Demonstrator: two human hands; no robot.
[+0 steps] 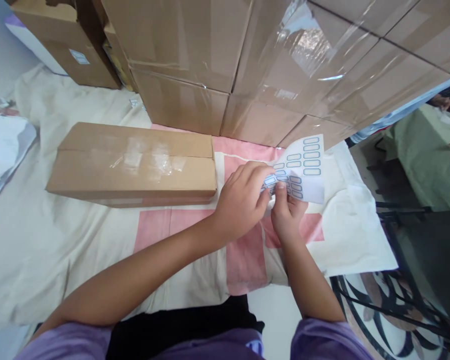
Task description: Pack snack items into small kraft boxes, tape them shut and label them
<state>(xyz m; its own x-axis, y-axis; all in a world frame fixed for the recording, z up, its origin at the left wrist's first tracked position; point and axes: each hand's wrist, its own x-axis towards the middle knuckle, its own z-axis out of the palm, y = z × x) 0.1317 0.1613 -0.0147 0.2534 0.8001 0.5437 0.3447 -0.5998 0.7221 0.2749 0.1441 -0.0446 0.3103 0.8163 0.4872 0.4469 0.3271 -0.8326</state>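
White paper sheet of blue-outlined rounded labels sits right of long brown cardboard box. Left hand, fingers curled nearly closed, grips its left side; right hand pinches the near edge, thumb on top, probably steadying it (limp, bowed).

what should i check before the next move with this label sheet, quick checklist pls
1. White paper sheet of blue-outlined labels secured: ok, pinched in the right hand.
2. Sheet flat: not ok, it is bent.
3. Left hand at the sheet: ok, its fingers reach over the left edge.
4. A label peeled free: cannot tell, the hands hide part of the sheet.
5. Long brown cardboard box closed: ok, clear shiny tape crosses its top seam.
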